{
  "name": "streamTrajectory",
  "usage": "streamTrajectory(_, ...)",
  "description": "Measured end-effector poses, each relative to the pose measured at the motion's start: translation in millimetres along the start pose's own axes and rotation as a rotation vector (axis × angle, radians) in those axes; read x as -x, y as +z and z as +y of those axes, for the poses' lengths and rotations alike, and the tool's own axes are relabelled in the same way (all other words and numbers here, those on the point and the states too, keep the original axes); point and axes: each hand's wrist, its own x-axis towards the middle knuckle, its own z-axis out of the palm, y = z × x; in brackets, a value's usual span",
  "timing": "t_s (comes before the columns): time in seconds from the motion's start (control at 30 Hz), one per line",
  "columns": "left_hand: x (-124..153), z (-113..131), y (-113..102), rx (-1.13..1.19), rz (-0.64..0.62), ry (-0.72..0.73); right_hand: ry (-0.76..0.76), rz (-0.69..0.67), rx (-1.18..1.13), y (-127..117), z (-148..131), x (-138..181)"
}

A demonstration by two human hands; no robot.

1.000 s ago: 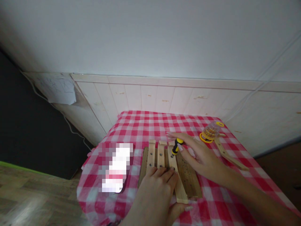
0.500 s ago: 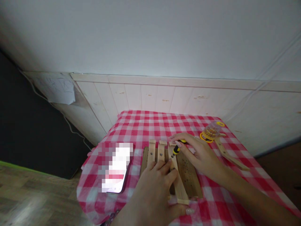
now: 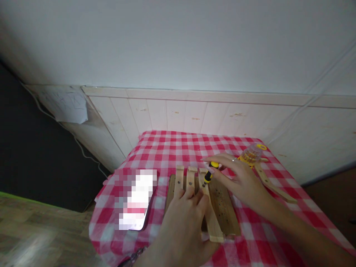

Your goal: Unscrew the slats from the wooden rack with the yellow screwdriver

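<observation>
The right hand (image 3: 240,176) pinches a short screwdriver with a black and yellow handle (image 3: 210,173) between thumb and bent fingers. The tool leans, its top toward the far right and its tip down toward the near left, where it seems to meet a small dark screw (image 3: 203,185) in the rightmost pale wooden strip (image 3: 214,224). From the pinching fingers, that screw lies below and a little to the left. The strip's long axis runs from far to near, angling right at its near end.

The left hand (image 3: 183,218) presses its bent fingers, slightly parted, across the strips just on the near side of the screw; its thumb lies by the strip's near end, and I cannot tell whether it grips. These fingertips sit closer to the screw than the right wrist does.

Left of this strip run a middle pale strip (image 3: 191,176) and a left pale strip (image 3: 180,175), with gaps between. Beneath is a brown, hole-dotted wooden board (image 3: 224,202), its right part bare. Open red-and-white checked tablecloth (image 3: 169,148) stretches beyond the strips' far ends. A clear plastic jar with yellow trim (image 3: 251,154) and a loose bent wooden strip (image 3: 274,188) crowd the right; a bright-screened phone (image 3: 137,204) lies left, apart from the board.
</observation>
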Motion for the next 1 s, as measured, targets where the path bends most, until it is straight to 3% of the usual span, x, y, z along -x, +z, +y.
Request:
streamTrajectory(0.2, 3, -3, 5, 0.004, 0.007, 0.025, -0.040, -0.031, 0.063, 0, 2, 5)
streamTrajectory(0.43, 2, -4, 2, 0.047, -0.013, 0.015, -0.067, -0.038, -0.029, 7, -1, 10)
streamTrajectory(0.6, 0, -5, 3, 0.021, -0.019, 0.028, 0.013, -0.017, -0.128, 13, -1, 9)
streamTrajectory(0.83, 0, -3, 2, 0.003, -0.028, 0.030, 0.158, 0.025, -0.448, 14, 5, 14)
streamTrajectory(1.0, 1, -4, 3, -0.002, -0.030, 0.025, -0.005, -0.003, -0.222, 5, 4, 12)
